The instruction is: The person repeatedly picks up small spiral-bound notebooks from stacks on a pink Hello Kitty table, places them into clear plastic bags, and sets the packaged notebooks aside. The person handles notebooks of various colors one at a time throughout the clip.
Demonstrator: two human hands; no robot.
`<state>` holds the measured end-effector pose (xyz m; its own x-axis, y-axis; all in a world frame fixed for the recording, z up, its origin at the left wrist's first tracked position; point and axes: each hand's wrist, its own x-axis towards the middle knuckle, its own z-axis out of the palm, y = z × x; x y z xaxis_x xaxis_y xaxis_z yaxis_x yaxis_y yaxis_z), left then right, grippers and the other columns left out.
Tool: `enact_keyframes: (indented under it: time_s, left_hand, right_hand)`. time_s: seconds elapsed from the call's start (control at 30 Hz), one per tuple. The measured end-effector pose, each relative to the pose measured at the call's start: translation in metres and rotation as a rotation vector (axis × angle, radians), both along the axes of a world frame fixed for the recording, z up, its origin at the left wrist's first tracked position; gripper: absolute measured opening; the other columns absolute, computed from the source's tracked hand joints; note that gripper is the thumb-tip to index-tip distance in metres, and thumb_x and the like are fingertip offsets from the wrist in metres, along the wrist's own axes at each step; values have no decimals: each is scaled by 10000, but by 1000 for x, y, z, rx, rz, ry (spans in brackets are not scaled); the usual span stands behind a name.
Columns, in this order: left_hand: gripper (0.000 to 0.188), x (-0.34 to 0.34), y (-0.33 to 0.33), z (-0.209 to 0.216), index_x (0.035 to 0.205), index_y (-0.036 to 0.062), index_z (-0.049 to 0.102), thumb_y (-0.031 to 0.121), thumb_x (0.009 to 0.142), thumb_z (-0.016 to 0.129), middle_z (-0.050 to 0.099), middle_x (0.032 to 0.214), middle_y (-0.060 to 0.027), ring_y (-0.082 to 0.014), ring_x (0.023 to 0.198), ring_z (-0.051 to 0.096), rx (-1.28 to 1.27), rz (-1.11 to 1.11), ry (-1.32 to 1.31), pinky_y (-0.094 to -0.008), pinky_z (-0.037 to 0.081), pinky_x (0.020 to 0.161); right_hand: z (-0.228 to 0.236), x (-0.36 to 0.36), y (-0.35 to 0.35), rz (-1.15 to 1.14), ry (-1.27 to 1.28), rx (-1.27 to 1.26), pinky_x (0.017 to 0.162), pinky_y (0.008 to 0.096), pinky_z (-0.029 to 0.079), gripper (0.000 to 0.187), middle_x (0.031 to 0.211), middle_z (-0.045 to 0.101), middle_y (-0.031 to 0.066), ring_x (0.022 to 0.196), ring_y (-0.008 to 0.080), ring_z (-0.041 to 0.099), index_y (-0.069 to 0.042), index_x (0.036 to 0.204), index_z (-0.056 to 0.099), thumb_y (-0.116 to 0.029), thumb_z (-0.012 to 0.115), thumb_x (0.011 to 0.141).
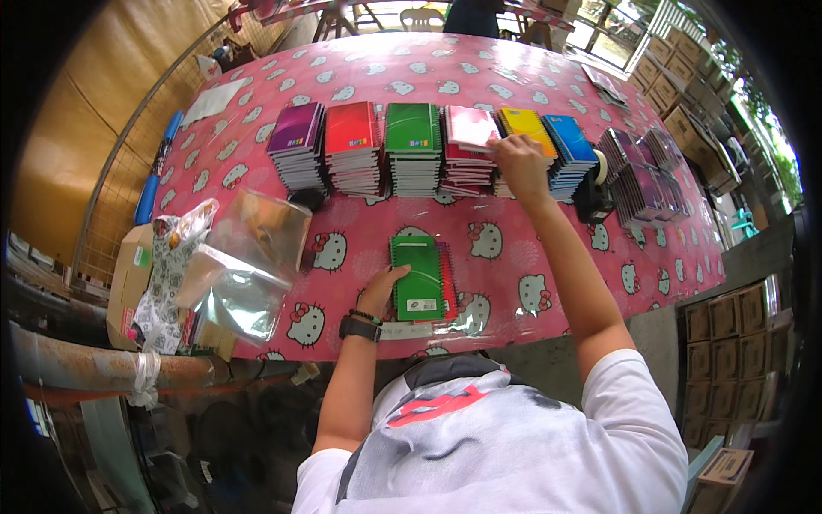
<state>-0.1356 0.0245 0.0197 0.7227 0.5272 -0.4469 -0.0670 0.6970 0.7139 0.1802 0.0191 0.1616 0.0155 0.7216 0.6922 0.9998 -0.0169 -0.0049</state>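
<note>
A: Nearest on the bench [514,248]?
B: A small pile of notebooks, green notebook [418,278] on top; the left hand [379,291] lies flat against its left edge, fingers loose.
A: Farther back?
B: Six stacks in a row; purple, red, green, pink [467,163], yellow, blue; the right hand [518,163] pinches a notebook between the pink and yellow stacks.

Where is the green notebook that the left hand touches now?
In the head view, the green notebook lies near the table's front edge, atop a red one, right of the left hand.
</note>
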Motion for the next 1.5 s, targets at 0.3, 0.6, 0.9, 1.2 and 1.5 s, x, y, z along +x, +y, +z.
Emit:
enact_keyframes:
  time_s: [0.3,0.6,0.9,1.2,1.5]
  left_hand:
    - [613,2,-6,27,1241,22,489,483,855,605,618,1082,-116,-222,988,594,-124,148,-100,-347,453,887]
    - [446,1,-7,22,1172,4,518,188,801,684,627,1047,-100,-176,908,621,149,20,-2,-311,495,816]
    - [456,5,-10,19,1182,6,504,184,808,697,625,1043,-103,-175,899,622,126,18,-21,-317,508,798]
    - [551,4,-7,14,1265,8,459,387,889,594,581,1153,-117,-195,1039,571,-49,136,-179,-349,446,911]
    - [363,5,-13,14,1125,7,477,122,817,630,610,1034,-106,-207,952,608,151,151,-40,-325,477,843]
  right_hand:
    - [-3,-63,-52,362,1342,-634,676,299,457,245,774,628,63,733,102,561,3,917,645,-227,658,833]
    - [-40,-57,-26,231,405,-97,866,437,430,465,1002,605,167,991,341,551,-34,1075,570,-296,744,732]
    - [5,68,-30,-158,53,-167,802,360,432,201,976,646,90,901,220,593,-113,1006,660,-172,649,815]
    - [-12,-56,-74,264,1535,122,687,268,472,197,886,605,24,769,106,561,-18,1007,587,-121,611,841]
    - [-35,-43,-81,228,645,-171,773,394,482,198,824,649,133,829,313,605,12,889,646,-126,680,751]
